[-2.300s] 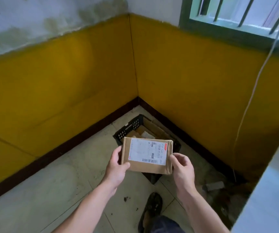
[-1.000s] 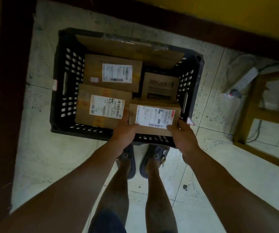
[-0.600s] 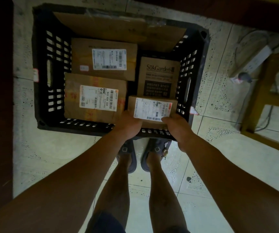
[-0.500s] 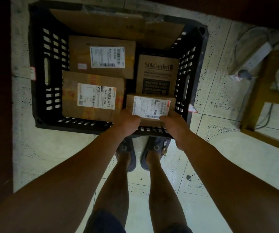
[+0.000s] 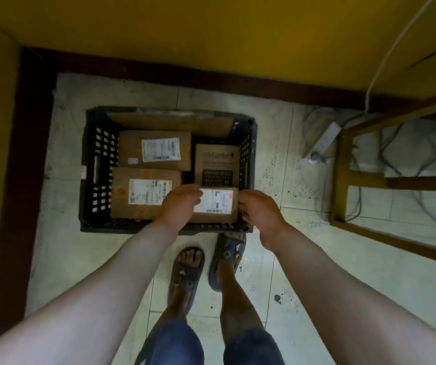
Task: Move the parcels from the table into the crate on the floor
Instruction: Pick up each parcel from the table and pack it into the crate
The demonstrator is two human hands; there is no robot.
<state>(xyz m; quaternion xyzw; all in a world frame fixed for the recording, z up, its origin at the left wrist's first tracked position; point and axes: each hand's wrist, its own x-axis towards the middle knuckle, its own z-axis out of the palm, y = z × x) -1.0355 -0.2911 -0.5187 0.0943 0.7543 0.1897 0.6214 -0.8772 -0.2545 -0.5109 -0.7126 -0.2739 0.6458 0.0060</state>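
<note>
Where the dark skirting (image 5: 32, 154) runs down the left, a narrow strip of floor (image 5: 61, 233) lies between it and the crate (image 5: 90, 143), and a like strip lies behind the crate. A cardboard flap (image 5: 169, 122) leans along the crate's far wall. Against the left wall lie a back parcel (image 5: 132, 148) and a front parcel (image 5: 122, 198), edge to edge. A dark gap parts them from the printed box (image 5: 217, 164) at the right wall. The small parcel (image 5: 218, 204) lies in the near right corner, label up, close to both walls.

The left hand (image 5: 180, 204) hangs over the small parcel's left end, its fingers (image 5: 190, 192) loosely spread and gripping nothing. The right hand (image 5: 260, 212) is over the crate's right rim, fingers (image 5: 243, 204) loosely curled beside the parcel's right edge; whether they touch it I cannot tell.

Right of the crate the floor is open up to a wooden frame (image 5: 339, 180), with a power strip (image 5: 326, 139) near its far corner.
</note>
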